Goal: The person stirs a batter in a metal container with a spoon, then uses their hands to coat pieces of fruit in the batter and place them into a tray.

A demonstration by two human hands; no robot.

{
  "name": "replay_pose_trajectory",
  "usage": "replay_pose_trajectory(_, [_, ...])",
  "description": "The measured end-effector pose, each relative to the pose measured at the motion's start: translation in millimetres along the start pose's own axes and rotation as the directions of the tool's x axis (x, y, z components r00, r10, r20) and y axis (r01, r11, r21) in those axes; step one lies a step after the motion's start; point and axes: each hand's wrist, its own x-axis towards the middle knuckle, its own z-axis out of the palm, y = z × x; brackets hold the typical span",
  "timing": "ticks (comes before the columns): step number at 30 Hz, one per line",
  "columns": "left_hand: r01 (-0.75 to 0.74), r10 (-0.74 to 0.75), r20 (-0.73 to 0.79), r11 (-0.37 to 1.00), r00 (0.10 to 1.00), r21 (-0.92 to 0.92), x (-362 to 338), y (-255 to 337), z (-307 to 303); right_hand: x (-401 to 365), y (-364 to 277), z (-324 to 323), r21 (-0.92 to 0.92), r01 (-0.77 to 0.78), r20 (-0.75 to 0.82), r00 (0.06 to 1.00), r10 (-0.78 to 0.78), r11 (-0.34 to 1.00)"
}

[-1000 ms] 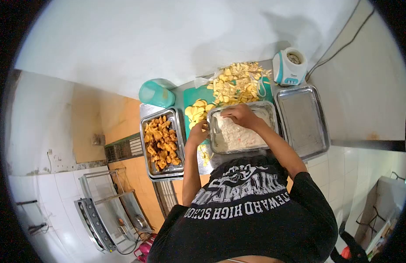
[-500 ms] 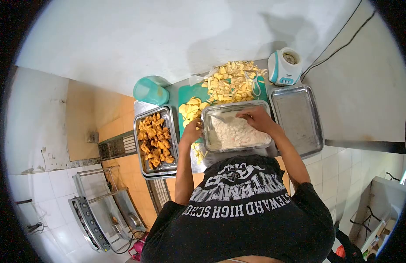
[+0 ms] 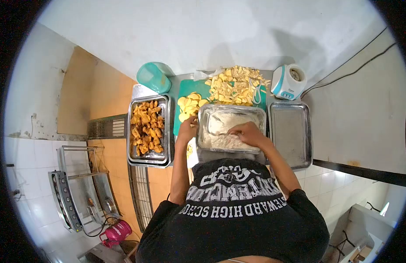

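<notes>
Tray (image 3: pixel 231 151) | long axis sideways | left hand (image 3: pixel 188 130) at end, right hand (image 3: pixel 246 133) over mix (image 3: pixel 217 141) | grips unclear

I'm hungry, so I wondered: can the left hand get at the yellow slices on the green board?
Probably yes. The left hand is at the left side of the floury tray, right next to the yellow slices, and nothing seems to stand between them.

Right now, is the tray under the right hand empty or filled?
Not empty: pale, floury-looking material is spread across the bottom of the tray, with the right hand over it. Its depth, I cannot tell.
</notes>
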Motion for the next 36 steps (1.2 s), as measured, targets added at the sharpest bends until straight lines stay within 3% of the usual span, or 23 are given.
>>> replay_pose_trajectory(2, [-0.017,0.017,-0.007,1.0,1.0,0.004,-1,-3,2,-9,13,-13,0.035,-0.062,-0.057,0.996,0.064,0.997])
replay_pose_trajectory(4, [-0.042,0.042,-0.011,0.999,0.999,0.008,-3,-5,4,-13,23,-23,-0.039,-0.004,-0.311,0.95,-0.008,0.999])
replay_pose_trajectory(5, [-0.004,0.004,0.001,1.0,1.0,-0.021,-3,-5,4,-12,27,-24,-0.04,-0.011,-0.315,0.949,-0.002,0.999])
replay_pose_trajectory(7, [0.063,-0.062,0.02,0.995,0.998,-0.073,-2,10,0,-4,22,-26,-0.173,-0.024,-0.469,0.881,-0.061,0.985])
replay_pose_trajectory(8, [0.098,-0.096,0.023,0.989,0.995,-0.111,-5,17,-2,-2,40,-15,-0.29,0.006,-0.446,0.884,-0.141,0.957])
replay_pose_trajectory(9, [0.089,-0.087,0.019,0.99,0.996,-0.11,-5,18,-2,-2,47,-7,-0.295,0.01,-0.451,0.88,-0.148,0.955])
replay_pose_trajectory(11, [0.061,-0.06,0.013,0.992,0.998,-0.11,-4,15,-3,-5,45,16,-0.247,-0.053,-0.374,0.926,-0.044,0.968])
replay_pose_trajectory(12, [0.03,-0.029,0.009,0.993,1.0,-0.117,0,4,0,-6,28,15,-0.138,-0.055,-0.305,0.952,0.01,0.989])
replay_pose_trajectory(16, [0.067,-0.063,0.038,0.991,0.997,-0.116,-4,15,-2,-22,2,0,-0.131,-0.067,-0.171,0.984,0.044,0.989])
replay_pose_trajectory(18, [0.042,-0.041,0.019,0.993,0.999,-0.107,-4,10,-1,-36,4,-19,-0.037,-0.189,-0.316,0.934,0.168,0.981])
replay_pose_trajectory(19, [0.048,-0.046,0.027,0.993,0.999,-0.105,-4,9,-1,-45,7,-29,-0.032,-0.197,-0.315,0.933,0.177,0.98])
replay_pose_trajectory(21, [0.053,-0.047,0.035,0.983,0.998,-0.178,-3,7,-1,-62,12,-49,-0.148,-0.319,-0.464,0.858,0.219,0.936])
replay_pose_trajectory(23, [0.035,-0.025,0.062,0.987,0.998,-0.156,1,4,-2,-72,10,-50,-0.19,-0.423,-0.464,0.834,0.298,0.886])
replay_pose_trajectory(25, [0.144,-0.126,0.121,0.978,0.985,-0.154,-2,22,-9,-77,15,-37,-0.227,-0.517,-0.472,0.8,0.371,0.825])
replay_pose_trajectory(27, [0.157,-0.138,0.143,0.978,0.98,-0.135,1,21,-9,-69,32,0,-0.167,-0.507,-0.419,0.813,0.404,0.846])
replay_pose_trajectory(29, [0.176,-0.146,0.172,0.969,0.974,-0.175,1,22,-11,-44,7,16,-0.124,-0.39,-0.448,0.843,0.299,0.913])
replay_pose_trajectory(34, [0.126,-0.091,0.186,0.974,0.978,-0.187,0,16,-12,19,0,39,-0.106,-0.259,-0.271,0.936,0.222,0.96])
replay_pose_trajectory(36, [0.128,-0.091,0.186,0.971,0.978,-0.2,0,14,-12,45,-4,43,-0.1,-0.179,-0.293,0.945,0.143,0.979])
